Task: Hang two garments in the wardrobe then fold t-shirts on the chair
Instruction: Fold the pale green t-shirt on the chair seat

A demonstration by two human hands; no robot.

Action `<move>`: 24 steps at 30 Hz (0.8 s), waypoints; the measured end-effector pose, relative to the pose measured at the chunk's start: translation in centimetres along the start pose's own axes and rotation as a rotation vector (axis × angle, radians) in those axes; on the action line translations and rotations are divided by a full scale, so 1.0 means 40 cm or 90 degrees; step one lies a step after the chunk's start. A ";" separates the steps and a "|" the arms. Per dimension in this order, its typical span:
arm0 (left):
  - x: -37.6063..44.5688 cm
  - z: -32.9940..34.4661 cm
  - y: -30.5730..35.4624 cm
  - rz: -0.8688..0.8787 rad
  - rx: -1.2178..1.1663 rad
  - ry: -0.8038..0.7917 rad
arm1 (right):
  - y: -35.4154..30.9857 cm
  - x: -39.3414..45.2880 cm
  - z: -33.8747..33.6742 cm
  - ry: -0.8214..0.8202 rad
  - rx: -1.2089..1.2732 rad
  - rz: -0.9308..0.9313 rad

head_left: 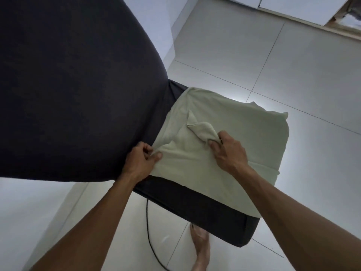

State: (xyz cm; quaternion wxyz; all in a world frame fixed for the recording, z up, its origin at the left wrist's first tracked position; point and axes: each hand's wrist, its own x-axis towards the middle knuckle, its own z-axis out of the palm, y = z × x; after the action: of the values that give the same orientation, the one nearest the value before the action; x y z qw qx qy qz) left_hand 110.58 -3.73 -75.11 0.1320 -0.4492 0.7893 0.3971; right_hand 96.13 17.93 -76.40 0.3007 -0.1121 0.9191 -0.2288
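Observation:
A pale green t-shirt (230,122) lies spread over the seat of a dark chair (205,208), whose tall backrest fills the upper left. My left hand (141,159) pinches the shirt's edge at the left side of the seat, close to the backrest. My right hand (227,148) grips a bunched fold of the shirt near the middle and holds it slightly raised. The shirt hangs over the seat's right and front edges.
Pale floor tiles (293,65) surround the chair. A dark cable (149,231) runs across the floor under the seat's front. My bare foot (201,249) stands just in front of the chair. A white cabinet base (293,8) lines the far top right.

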 end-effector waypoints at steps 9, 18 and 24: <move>-0.045 0.004 -0.065 -0.035 -0.008 0.046 | 0.038 0.015 -0.024 -0.081 -0.032 -0.023; -0.079 0.035 -0.101 0.038 -0.062 0.101 | 0.022 0.006 -0.005 -0.022 -0.013 0.015; -0.061 0.046 -0.070 0.038 -0.029 0.131 | 0.012 0.023 -0.005 -0.039 -0.043 0.049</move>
State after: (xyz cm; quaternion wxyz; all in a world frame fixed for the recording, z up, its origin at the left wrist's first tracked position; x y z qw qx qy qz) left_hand 113.96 -1.67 -76.36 0.0282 -0.4669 0.8023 0.3708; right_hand 95.23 18.09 -76.94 0.3329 -0.0939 0.9204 -0.1823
